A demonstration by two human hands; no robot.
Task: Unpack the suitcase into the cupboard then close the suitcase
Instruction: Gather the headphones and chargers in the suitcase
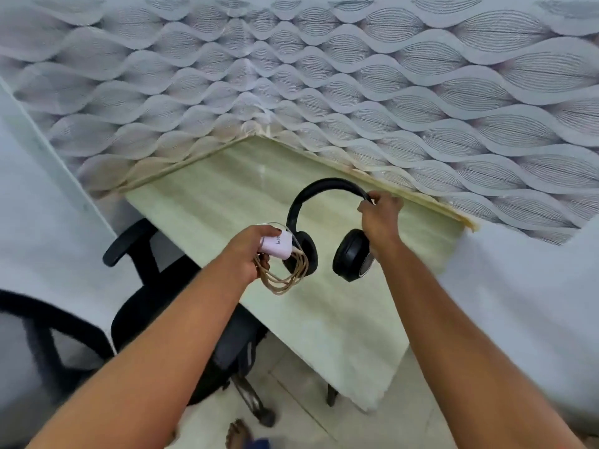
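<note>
**Headphones and charger held over the bench**

Right hand (pixel 380 212): fingers curled tight round the right end of the headband of the black over-ear headphones (pixel 330 228), holding them up in the air above the pale green marble-patterned bench (pixel 227 176). Both padded ear cups hang down, apart from each other; the right cup sits just below the right wrist.

Left hand (pixel 248 252): fingers closed round a small pale pink charger block (pixel 277 245) and a coil of beige cable (pixel 285 277). The cable loops hang below the hand and lie against the left ear cup. Dark handwriting or print shows on the face of the charger; too small and skewed to read.

Bench stands in the corner, against a wall covered in grey wave-patterned wallpaper (pixel 356 76). A black office chair with armrests (pixel 155 286) stands at the bench's left edge, on a light tiled floor (pixel 291 400). Black mesh chair back (pixel 48 338) at lower left. A bare foot (pixel 238 434) shows at the bottom edge.

No brand marks legible on the headphones.
</note>
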